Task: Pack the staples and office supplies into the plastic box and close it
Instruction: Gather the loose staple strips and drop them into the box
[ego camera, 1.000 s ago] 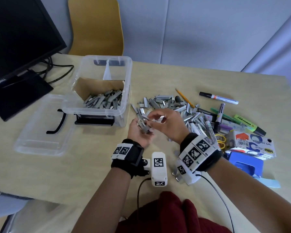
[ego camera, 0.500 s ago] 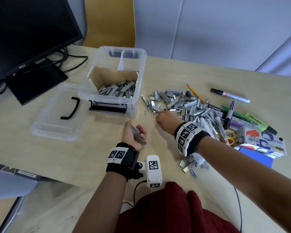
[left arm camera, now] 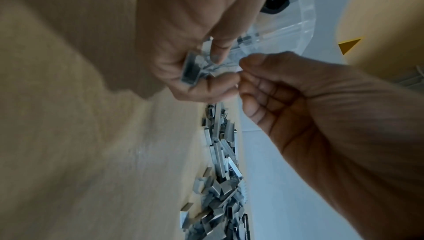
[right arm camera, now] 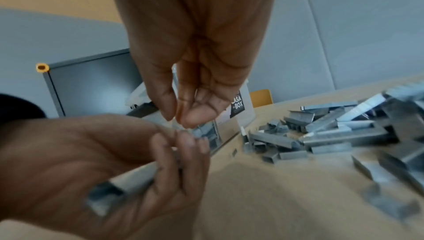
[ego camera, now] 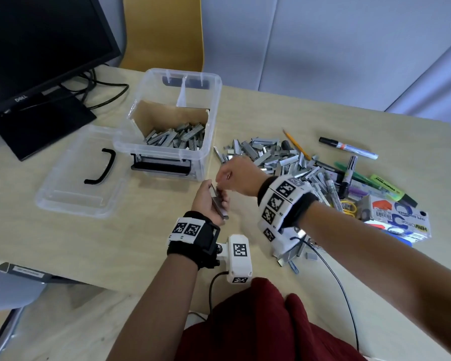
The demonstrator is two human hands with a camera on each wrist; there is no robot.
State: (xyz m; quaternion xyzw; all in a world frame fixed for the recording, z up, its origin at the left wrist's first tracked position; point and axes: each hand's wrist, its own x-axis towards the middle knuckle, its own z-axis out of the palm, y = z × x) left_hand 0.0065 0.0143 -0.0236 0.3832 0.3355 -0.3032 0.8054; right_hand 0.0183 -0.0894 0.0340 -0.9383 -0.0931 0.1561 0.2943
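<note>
The clear plastic box [ego camera: 203, 162] stands open, with several grey staple strips [ego camera: 176, 136] lying in front of a cardboard divider [ego camera: 172, 116]. In front of the box, my left hand [ego camera: 220, 198] [left arm camera: 206, 70] [right arm camera: 165, 151] grips a small stack of staple strips [ego camera: 219, 207] [left arm camera: 190, 71] [right arm camera: 103, 196]. My right hand [ego camera: 223, 178] [left arm camera: 243, 73] [right arm camera: 179, 119] meets it from the right, thumb and forefinger pinching a small staple piece at the left fingertips. The loose staple pile [ego camera: 271, 157] [right arm camera: 332, 131] lies on the table to the right of the box.
The box's lid [ego camera: 71, 194] with a black handle [ego camera: 103, 168] lies left of the box. A monitor [ego camera: 37, 48] stands at the back left. Markers [ego camera: 349, 150], a pencil [ego camera: 296, 144], a highlighter [ego camera: 391, 186] and a tape carton [ego camera: 399, 217] lie right of the pile. A few staple strips [ego camera: 297, 254] sit under my right wrist.
My right hand reached out to the near edge of the staple pile, then came back to the left hand. The left hand kept its stack and barely moved.
</note>
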